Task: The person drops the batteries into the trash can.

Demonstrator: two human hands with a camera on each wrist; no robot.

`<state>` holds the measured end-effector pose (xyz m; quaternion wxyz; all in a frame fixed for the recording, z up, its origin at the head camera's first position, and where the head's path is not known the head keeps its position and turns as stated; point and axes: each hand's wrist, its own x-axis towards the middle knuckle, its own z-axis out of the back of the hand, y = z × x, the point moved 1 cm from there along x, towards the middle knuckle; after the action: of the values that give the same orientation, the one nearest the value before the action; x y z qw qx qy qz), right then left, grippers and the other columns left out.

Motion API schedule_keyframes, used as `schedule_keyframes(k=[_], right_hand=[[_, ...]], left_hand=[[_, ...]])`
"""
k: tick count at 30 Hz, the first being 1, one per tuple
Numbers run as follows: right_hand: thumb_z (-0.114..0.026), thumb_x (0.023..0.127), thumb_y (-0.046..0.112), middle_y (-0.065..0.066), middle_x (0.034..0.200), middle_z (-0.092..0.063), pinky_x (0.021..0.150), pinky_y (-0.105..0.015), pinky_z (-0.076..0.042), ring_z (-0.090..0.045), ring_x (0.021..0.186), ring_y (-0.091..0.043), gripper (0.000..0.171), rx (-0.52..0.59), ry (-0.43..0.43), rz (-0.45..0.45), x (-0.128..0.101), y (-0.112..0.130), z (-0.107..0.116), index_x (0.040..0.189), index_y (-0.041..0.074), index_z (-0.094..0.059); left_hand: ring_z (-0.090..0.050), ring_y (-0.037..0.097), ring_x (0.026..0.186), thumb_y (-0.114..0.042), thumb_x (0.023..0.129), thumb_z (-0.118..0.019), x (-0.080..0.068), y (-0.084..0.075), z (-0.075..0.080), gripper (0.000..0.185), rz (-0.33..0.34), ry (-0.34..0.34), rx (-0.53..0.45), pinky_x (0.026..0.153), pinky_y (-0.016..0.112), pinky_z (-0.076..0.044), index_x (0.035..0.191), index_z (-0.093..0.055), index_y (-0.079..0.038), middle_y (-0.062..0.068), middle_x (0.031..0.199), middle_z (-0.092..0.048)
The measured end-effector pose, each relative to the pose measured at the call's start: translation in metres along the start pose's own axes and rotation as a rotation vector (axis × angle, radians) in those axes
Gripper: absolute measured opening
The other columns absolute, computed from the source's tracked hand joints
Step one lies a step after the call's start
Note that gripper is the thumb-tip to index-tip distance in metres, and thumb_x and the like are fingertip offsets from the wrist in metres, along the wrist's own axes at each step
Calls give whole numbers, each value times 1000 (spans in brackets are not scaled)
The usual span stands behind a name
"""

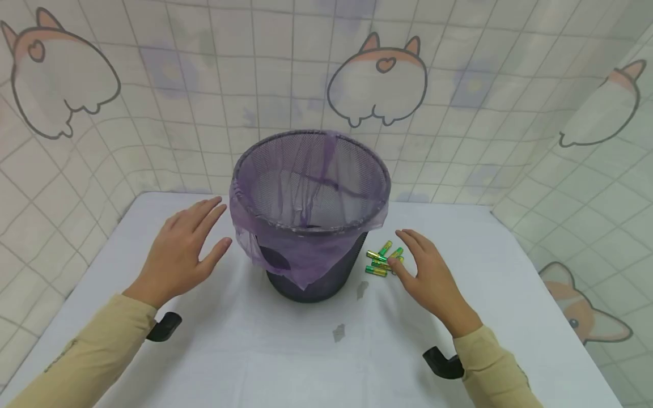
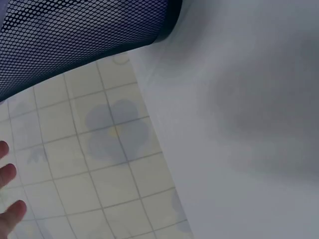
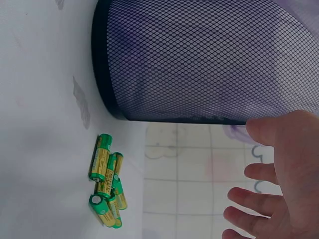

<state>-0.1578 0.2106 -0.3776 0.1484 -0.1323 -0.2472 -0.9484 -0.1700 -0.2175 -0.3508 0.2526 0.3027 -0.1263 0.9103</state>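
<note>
Mesh bin (image 1: 311, 226) standing mid-surface between both hands, bare surface (image 1: 285, 351) in front and to its left, batteries (image 1: 381, 262) clustered just right of its base, tiled backdrop (image 1: 153, 113) closing rear and sides.

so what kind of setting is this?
Likely a staged tabletop recording booth, not a lived-in room: a white-covered table, a cartoon-print tiled backdrop wrapped around it, and only a lined mesh bin and some loose batteries set out between open hands.
</note>
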Motion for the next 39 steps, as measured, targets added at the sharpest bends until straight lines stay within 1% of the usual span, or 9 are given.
schedule_keyframes(k=[4, 10, 15, 18, 23, 26, 30, 34, 39], right_hand=[[-63, 92, 27, -16, 147, -44, 109, -57, -34, -39, 137, -37, 56, 21, -24, -5, -2, -2, -1, 143, 9, -45], [-64, 92, 24, -15, 144, -48, 108, -56, -35, -42, 135, -35, 53, 54, -79, 5, -5, -4, 0, 140, 8, -48], [-64, 92, 25, -15, 143, -49, 108, -56, -36, -43, 135, -35, 53, 48, -93, 2, -6, -7, 0, 140, 8, -48], [-65, 92, 24, -15, 142, -50, 107, -56, -36, -44, 134, -35, 53, 48, -102, -2, -6, -8, 0, 139, 7, -49], [-65, 92, 24, -15, 141, -51, 107, -56, -37, -45, 133, -35, 52, 51, -110, -7, -7, -9, 0, 138, 7, -49], [-65, 92, 24, -15, 141, -51, 106, -56, -37, -46, 133, -35, 52, 53, -113, -5, -8, -10, 0, 138, 7, -50], [-66, 91, 23, -15, 140, -52, 106, -55, -38, -47, 132, -34, 52, 57, -123, -5, -8, -12, -1, 137, 7, -50], [-67, 90, 23, -15, 139, -52, 105, -55, -39, -47, 131, -34, 52, 54, -130, -6, -9, -15, -3, 137, 6, -50], [-67, 91, 23, -15, 139, -53, 104, -56, -40, -48, 131, -35, 52, 53, -137, -13, -10, -18, -5, 137, 6, -50]], left_hand=[[-50, 35, 126, -29, 88, -56, -1, -1, 3, 53, -20, -93, -55, 100, 56, -38, 136, -54, -7, 12, 141, -54], [-55, 35, 120, -42, 95, -43, 0, -4, 5, 53, -18, -186, -103, 94, 54, -40, 130, -59, -5, 12, 136, -58], [-56, 34, 119, -44, 96, -43, 3, -6, 7, 54, -1, -263, -186, 88, 52, -40, 127, -60, -4, 13, 133, -61], [-54, 32, 123, -47, 96, -45, 6, -5, 9, 56, 18, -274, -249, 94, 48, -40, 129, -58, -3, 11, 136, -59], [-48, 23, 133, -48, 95, -52, 10, -3, 14, 61, 49, -253, -376, 110, 28, -33, 136, -51, -3, 9, 143, -53], [-47, 16, 133, -37, 93, -59, 11, -3, 17, 56, 69, -248, -466, 107, 20, -34, 136, -50, -3, 8, 145, -51], [-50, 12, 128, -13, 87, -66, 14, -4, 21, 51, 108, -231, -615, 99, 17, -42, 134, -50, -2, 8, 146, -49], [-52, 18, 124, 4, 84, -63, 19, -6, 23, 54, 142, -230, -799, 92, 18, -47, 135, -48, 0, 13, 145, -47], [-54, 23, 123, 11, 84, -57, 26, -9, 27, 54, 176, -245, -1017, 89, 19, -49, 137, -45, 5, 19, 143, -47]])
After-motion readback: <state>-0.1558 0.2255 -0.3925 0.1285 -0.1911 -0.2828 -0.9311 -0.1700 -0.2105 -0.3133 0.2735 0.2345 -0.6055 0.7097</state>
